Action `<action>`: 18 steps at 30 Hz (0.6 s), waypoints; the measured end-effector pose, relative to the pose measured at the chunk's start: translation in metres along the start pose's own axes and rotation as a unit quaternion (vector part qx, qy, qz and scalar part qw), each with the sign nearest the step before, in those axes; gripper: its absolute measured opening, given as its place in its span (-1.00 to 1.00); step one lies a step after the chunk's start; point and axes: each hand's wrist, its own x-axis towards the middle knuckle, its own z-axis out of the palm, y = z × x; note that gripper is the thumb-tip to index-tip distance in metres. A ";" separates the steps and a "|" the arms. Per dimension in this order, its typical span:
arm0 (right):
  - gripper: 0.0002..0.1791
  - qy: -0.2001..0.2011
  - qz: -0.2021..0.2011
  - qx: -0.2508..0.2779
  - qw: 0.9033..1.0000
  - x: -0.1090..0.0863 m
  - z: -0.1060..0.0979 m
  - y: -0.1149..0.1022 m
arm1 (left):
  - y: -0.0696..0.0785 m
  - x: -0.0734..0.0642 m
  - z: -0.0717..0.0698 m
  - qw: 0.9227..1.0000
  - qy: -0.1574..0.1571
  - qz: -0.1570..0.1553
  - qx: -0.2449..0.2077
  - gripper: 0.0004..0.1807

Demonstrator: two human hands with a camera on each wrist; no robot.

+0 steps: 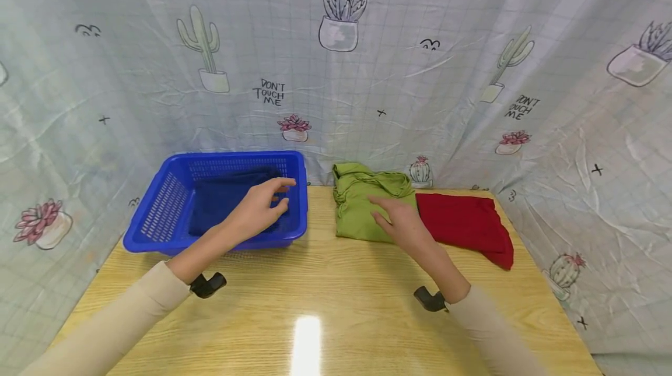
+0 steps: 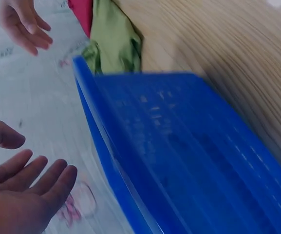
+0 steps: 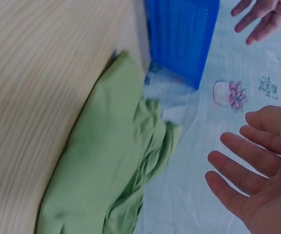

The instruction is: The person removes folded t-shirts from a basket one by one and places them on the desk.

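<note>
Above the right part of a blue plastic basket [image 1: 149, 242] hovers my left hand [image 1: 259, 207], its fingers loosely bent around nothing. Dark blue folded cloth [image 1: 220, 201] lies inside the basket. My right hand [image 1: 404, 221] is held over a folded green cloth [image 1: 357, 213], also with relaxed fingers and nothing in its grasp. The right wrist view shows a gap between this hand and the green cloth [image 3: 96, 156]. Beside the green cloth, partly against its right edge, a red cloth [image 1: 467, 221] lies flat.
All of these stand on a light wooden table [image 1: 336, 288] with a bright reflection near its front. A pale curtain [image 1: 367, 84] printed with cacti hangs directly behind the basket and cloths and along both sides.
</note>
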 end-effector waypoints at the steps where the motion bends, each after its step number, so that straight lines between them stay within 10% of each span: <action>1: -0.53 0.002 -0.006 0.002 1.000 0.002 0.002 -0.003 | -0.005 -0.002 -0.004 1.000 0.000 -0.004 0.005 -0.49; 18: -0.48 -0.058 -0.052 0.111 0.991 0.076 0.030 -0.072 | -0.089 -0.010 -0.097 0.992 0.000 -0.113 0.050 -0.53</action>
